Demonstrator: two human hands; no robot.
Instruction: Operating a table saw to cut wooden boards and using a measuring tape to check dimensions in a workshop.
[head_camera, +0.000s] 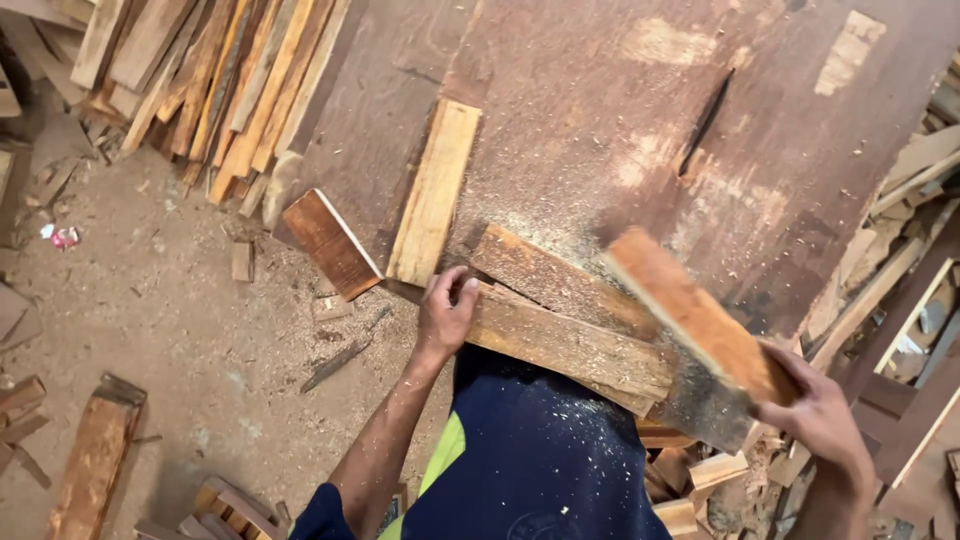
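Item one: reddish-orange wood offcut (695, 318), held in your right hand (815, 415), which grips it at its near right end; its long axis runs from that end up and left toward the far side, and the piece is blurred, raised over the work table (600, 110). Item two: long rough plank (565, 345), dusted with sawdust, lying at the near edge of the table, long axis running left to right and sloping nearer at its right end; your left hand (445, 312) is clenched over its left end, fingers curled on the top face. Item three: second dark plank (555, 280), just beyond the first and roughly parallel to it, touching it. Item four: pale yellow board (435, 190), lying on the table to the far left of your left hand, long axis running near to far with a slight lean right. Item five: short red-brown block (330, 243) with a pale edge, left of the yellow board, at the table corner. Item six: stack of mixed strips (215, 80), far left, leaning on the ground. Item seven: small pink and white scrap (63, 237) of wrapper on the dusty floor, far left; no markings can be made out. Item eight: loose offcuts (700, 480) piled near right, below the table edge.
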